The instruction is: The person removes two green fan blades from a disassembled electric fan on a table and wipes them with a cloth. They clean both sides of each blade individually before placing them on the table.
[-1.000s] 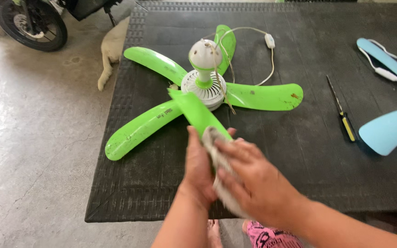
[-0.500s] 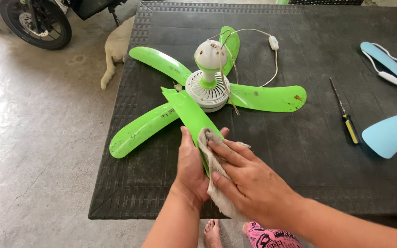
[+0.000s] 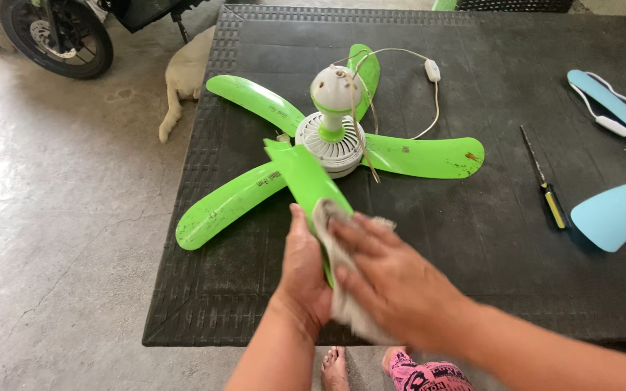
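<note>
A green five-bladed ceiling fan (image 3: 331, 145) lies on a black ribbed rubber mat (image 3: 472, 261) that covers a low table, its white motor housing (image 3: 330, 141) facing up and its blades spread flat, except the nearest blade (image 3: 304, 177), which is lifted off the mat toward the person. The left hand (image 3: 304, 271) cups this blade from the left and beneath, fingers curled around its edge. The right hand (image 3: 393, 279) presses a greyish-white rag (image 3: 338, 250) flat against the blade's upper face, fingers extended and close together, so the blade and cloth are sandwiched between the two hands; the blade's outer end is hidden by them.

A thin white cord (image 3: 414, 80) with an inline switch (image 3: 432, 70) loops from the motor across the mat behind the fan. The right-hand blade (image 3: 429, 156) shows brownish stains near its tip. Well to the right, a slim screwdriver (image 3: 543, 181) with a yellow-and-black handle lies on the mat, and just beyond it sit the pale blue blades of a second fan (image 3: 614, 213) with its own white cord, cut off by the frame edge.

Left of the mat is bare concrete floor (image 3: 52, 232). A motorcycle wheel (image 3: 56, 36) stands at the top left, and a white animal (image 3: 186, 72) lies just beside the mat's far left corner. The person's bare feet (image 3: 335, 362) show below the mat's near edge. No containers are in view.
</note>
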